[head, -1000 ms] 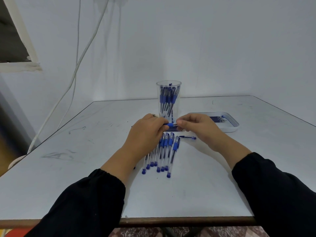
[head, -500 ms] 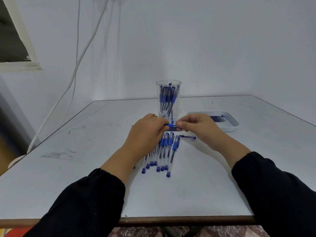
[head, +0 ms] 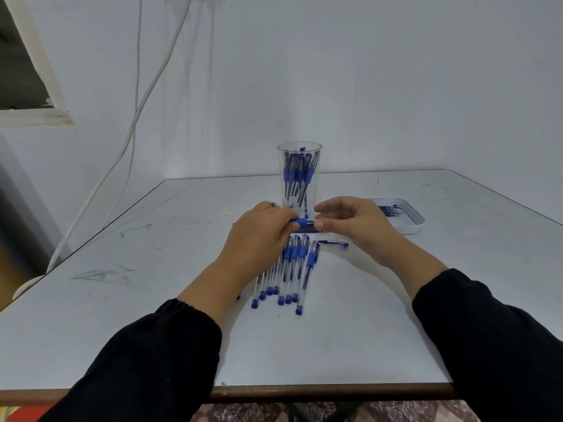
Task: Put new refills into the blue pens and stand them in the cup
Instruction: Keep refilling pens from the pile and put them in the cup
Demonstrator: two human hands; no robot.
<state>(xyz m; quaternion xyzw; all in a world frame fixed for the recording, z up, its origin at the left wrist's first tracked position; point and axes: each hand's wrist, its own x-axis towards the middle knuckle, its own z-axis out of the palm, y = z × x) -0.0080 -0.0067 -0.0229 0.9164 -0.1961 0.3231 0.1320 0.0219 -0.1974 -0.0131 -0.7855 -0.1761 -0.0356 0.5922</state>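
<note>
Clear cup (head: 299,178) holds upright blue pens (head: 297,175) — tray (head: 408,225) holds refills (head: 390,211).

A scuffed pale grey worktop (head: 152,315) with a brown front edge carries a tall clear plastic cup (head: 299,166) of blue pens, a row of clear blue-capped pens (head: 289,269) lying flat, one loose pen cap (head: 333,243), and a shallow white tray (head: 411,222).

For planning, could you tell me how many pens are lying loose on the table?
8, by their end plugs: a row of pens beside and under the left hand, which may hide more.
</note>
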